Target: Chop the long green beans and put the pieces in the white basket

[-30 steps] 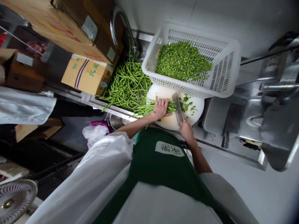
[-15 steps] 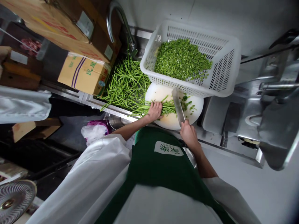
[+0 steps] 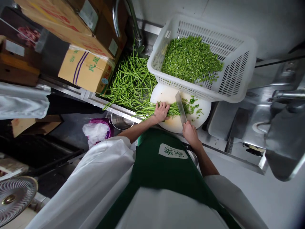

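Note:
My left hand (image 3: 161,112) is closed over a bunch of long green beans (image 3: 174,109), pressing them onto a round white cutting board (image 3: 164,91). My right hand (image 3: 190,133) grips the handle of a kitchen knife (image 3: 181,107), whose broad blade lies across the bunch just right of my left hand. Small cut green bits (image 3: 192,103) are scattered on the board to the right of the blade. Beyond the board, a white slotted basket (image 3: 238,47) holds a heap of chopped green pieces (image 3: 190,58).
Uncut beans (image 3: 133,82) fill the sink area left of the board, under a faucet (image 3: 135,25). Cardboard boxes (image 3: 84,68) stand further left. A metal machine (image 3: 259,117) is on the right. Another person's white garment (image 3: 23,100) shows at the left edge.
The knife has come slightly left across the bunch, closer to my left hand. My left hand still presses the beans. The whole view has shifted a little.

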`<state>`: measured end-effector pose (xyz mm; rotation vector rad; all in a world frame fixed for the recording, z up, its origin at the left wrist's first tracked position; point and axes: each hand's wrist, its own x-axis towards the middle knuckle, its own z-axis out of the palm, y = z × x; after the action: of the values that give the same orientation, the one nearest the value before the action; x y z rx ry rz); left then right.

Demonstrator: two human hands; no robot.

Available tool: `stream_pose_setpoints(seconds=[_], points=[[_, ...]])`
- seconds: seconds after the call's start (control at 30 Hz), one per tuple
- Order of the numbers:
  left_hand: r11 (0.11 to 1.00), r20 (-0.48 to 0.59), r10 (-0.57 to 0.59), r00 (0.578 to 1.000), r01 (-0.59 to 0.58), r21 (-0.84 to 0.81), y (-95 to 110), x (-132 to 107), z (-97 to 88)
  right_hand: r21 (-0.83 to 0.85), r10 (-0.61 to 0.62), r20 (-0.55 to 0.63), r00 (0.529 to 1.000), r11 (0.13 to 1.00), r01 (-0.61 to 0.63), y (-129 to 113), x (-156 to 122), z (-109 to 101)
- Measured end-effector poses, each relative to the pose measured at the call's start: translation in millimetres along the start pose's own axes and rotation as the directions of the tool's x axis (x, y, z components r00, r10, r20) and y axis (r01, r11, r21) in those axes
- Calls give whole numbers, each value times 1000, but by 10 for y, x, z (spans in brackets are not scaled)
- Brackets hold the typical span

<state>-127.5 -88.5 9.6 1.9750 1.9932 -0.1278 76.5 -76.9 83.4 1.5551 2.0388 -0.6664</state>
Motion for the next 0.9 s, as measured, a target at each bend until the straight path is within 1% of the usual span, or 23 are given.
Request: stream_pose_setpoints(seconds=[0.1,0.2,0.27,0.33,0.47,0.6,0.7,0.8,0.9], points=[[1000,8,8,1000,-9,13,25,0,-35,20,-4,-8,1000,1000,5,-27,68,-46],[1000,20,-3,1000,2,27,54,3,-51,2,-2,-31,1000,1000,2,11,-44,-108],[999,12,-2,1000,1,32,63,4,-46,1,2,-51,999,1000,-2,16,-130,-113],[999,-4,16,1000,-16,38,60,2,-35,12,-1,-42,999,1000,1,-27,-145,-85],[997,-27,48,998,-47,55,45,2,-11,24,-13,-21,1000,1000,13,-140,-29,-27],[998,-35,41,999,-38,56,48,11,14,-6,-23,-57,998,1000,23,-112,-61,-34],[998,-43,51,998,-49,44,35,2,24,2,-22,-53,998,1000,23,-122,-88,-1],[997,-43,60,997,-58,45,24,-7,16,41,-38,-29,999,998,39,-151,11,68],[998,-30,42,999,-40,52,74,31,-3,67,-51,-35,998,996,53,-62,116,126]])
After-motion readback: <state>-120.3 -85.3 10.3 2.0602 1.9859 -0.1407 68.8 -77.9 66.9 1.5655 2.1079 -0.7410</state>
